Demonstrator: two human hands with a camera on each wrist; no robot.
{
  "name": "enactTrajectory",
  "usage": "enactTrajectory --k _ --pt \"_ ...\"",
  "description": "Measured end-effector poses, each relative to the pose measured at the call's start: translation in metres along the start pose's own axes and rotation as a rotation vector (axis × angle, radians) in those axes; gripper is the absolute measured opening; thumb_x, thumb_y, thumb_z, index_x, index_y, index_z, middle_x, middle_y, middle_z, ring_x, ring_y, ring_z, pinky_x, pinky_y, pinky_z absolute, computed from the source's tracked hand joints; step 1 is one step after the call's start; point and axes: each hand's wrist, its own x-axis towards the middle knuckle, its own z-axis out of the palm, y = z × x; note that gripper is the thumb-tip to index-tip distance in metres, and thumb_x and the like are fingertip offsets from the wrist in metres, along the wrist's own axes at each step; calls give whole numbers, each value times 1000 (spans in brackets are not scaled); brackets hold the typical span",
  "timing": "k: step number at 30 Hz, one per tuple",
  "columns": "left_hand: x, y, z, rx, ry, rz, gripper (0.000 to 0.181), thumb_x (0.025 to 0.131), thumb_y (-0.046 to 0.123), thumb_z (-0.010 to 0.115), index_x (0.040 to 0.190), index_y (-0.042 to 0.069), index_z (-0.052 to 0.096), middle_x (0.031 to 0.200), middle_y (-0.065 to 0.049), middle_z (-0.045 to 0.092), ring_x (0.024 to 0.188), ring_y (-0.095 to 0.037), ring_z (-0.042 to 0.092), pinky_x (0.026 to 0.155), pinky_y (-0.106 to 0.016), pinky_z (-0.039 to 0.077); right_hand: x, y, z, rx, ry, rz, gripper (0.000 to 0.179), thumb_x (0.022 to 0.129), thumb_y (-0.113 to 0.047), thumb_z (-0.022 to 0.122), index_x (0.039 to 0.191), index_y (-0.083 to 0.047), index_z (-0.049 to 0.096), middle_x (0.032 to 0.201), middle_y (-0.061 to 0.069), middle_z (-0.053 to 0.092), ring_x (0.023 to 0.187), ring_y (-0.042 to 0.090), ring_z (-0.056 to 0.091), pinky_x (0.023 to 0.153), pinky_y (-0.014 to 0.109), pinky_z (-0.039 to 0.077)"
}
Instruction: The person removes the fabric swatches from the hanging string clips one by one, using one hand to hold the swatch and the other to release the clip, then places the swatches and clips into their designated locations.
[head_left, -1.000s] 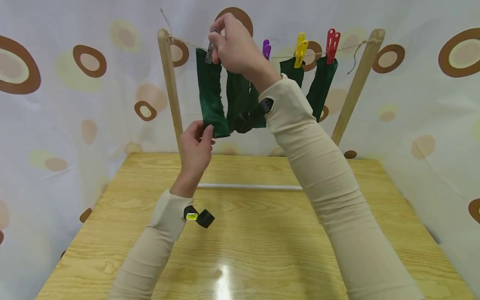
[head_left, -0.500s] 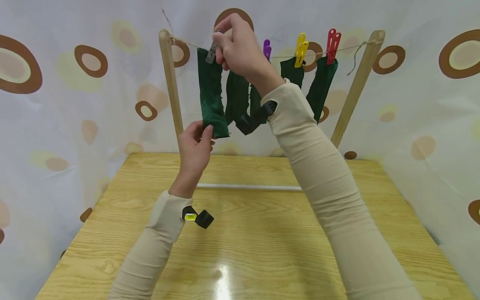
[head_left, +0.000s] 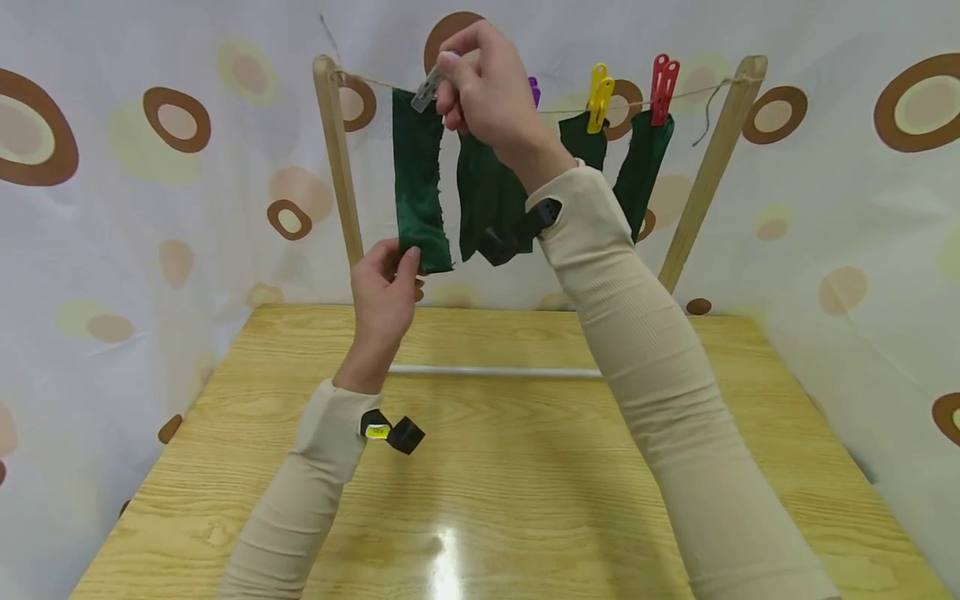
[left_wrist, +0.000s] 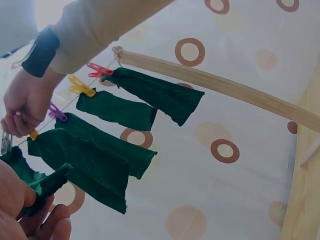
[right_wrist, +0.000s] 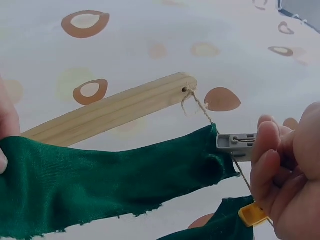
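A dark green cloth strip (head_left: 417, 183) with a frayed edge hangs at the left end of a string line. Its lower end is pinched between the thumb and fingers of my left hand (head_left: 385, 292). Up at the line, my right hand (head_left: 491, 92) pinches a grey clothespin (head_left: 426, 92), tilted to the right in the head view. In the right wrist view the tip of the clothespin (right_wrist: 235, 142) overlaps the top edge of the strip (right_wrist: 115, 170). The clothespin's rear part is hidden behind my fingers.
The string runs between two wooden posts (head_left: 339, 158). Several more green strips (left_wrist: 95, 160) hang along it from orange-yellow (right_wrist: 253, 214), purple (left_wrist: 57, 112), yellow (head_left: 600, 98) and red clothespins (head_left: 663, 90). A white bar (head_left: 495, 372) crosses the wooden table (head_left: 495, 467) below.
My right hand has shifted slightly up and to the right, and the grey clothespin has tilted further over, its tip now higher on the strip. My left hand still pinches the lower end.
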Motion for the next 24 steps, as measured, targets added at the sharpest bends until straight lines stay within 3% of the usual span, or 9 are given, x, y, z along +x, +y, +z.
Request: enactTrajectory --k 14,24 --pt "-1 -4 1 42 -19 -6 22 98 7 54 110 -11 60 86 -12 60 69 -10 56 65 -16 50 -4 2 -6 173 12 -73 10 101 -9 43 110 -8 46 64 6 52 50 14 48 55 18 46" --pt "0 -7 0 26 -37 -27 23 98 8 54 112 -9 60 89 -11 60 71 -11 56 66 -17 50 -4 4 -4 175 11 -82 8 101 -8 43 109 -8 45 64 6 52 50 15 50 58 19 48"
